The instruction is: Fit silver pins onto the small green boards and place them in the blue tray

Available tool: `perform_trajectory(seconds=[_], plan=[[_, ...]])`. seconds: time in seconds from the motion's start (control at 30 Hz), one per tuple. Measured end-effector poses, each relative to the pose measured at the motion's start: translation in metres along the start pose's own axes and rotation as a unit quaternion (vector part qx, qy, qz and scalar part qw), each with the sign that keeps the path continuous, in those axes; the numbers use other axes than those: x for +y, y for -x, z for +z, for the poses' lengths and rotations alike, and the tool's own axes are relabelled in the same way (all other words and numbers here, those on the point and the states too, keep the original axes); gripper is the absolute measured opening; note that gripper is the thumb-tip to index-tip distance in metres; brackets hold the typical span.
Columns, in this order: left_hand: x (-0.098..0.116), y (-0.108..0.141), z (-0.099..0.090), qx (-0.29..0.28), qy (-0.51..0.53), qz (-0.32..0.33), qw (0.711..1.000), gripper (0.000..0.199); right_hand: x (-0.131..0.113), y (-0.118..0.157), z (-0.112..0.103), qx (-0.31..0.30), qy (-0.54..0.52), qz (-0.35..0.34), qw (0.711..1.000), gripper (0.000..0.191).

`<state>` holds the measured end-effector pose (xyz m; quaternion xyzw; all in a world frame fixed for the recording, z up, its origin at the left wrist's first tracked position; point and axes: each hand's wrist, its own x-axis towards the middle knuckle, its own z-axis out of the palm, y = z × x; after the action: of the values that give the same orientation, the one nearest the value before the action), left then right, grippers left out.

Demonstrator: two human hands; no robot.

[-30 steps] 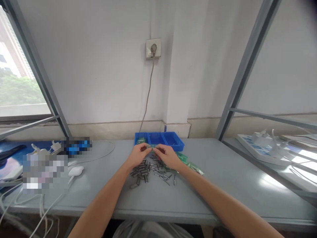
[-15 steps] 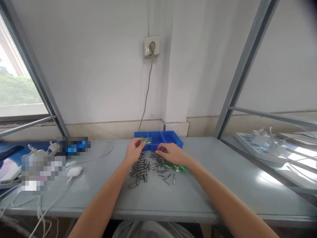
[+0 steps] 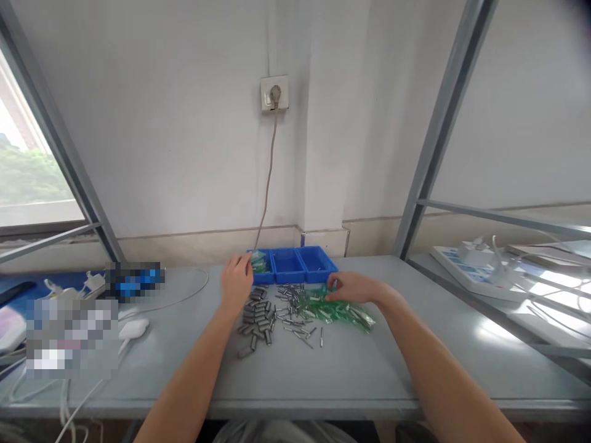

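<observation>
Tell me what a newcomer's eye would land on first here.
Probably the bright blue three-compartment tray at the back of the table, with green packets in its left compartment and the left hand at that end. Next, the heap of shiny green packets by the right hand, right of the loose metal pieces. Then perhaps the white socket up on the wall.

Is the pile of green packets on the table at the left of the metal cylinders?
No, the pile of green packets lies right of the metal cylinders, by the right hand.
</observation>
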<state>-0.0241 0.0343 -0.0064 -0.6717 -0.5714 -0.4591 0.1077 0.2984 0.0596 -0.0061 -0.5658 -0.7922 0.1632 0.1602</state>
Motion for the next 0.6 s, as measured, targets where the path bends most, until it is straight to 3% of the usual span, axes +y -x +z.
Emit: perform_trajectory(seconds=[0.1,0.2,0.37,0.6], plan=[[-0.002,0.000,0.002,-0.038,-0.047,-0.006,0.998,0.039,-0.007,0.000,0.000,-0.076,-0.013,0.007,0.997,0.049],[-0.002,0.003,-0.004,-0.029,-0.040,-0.027,0.998,0.032,-0.017,0.001,0.001,-0.105,-0.006,0.020,0.994,0.055],[-0.002,0.003,-0.004,-0.036,0.019,-0.059,0.997,0.022,-0.031,0.003,0.003,-0.129,0.013,0.035,0.991,0.053],[-0.001,0.006,0.005,-0.040,0.075,-0.035,0.996,0.018,-0.040,0.008,0.000,-0.131,-0.011,0.010,0.991,0.046]])
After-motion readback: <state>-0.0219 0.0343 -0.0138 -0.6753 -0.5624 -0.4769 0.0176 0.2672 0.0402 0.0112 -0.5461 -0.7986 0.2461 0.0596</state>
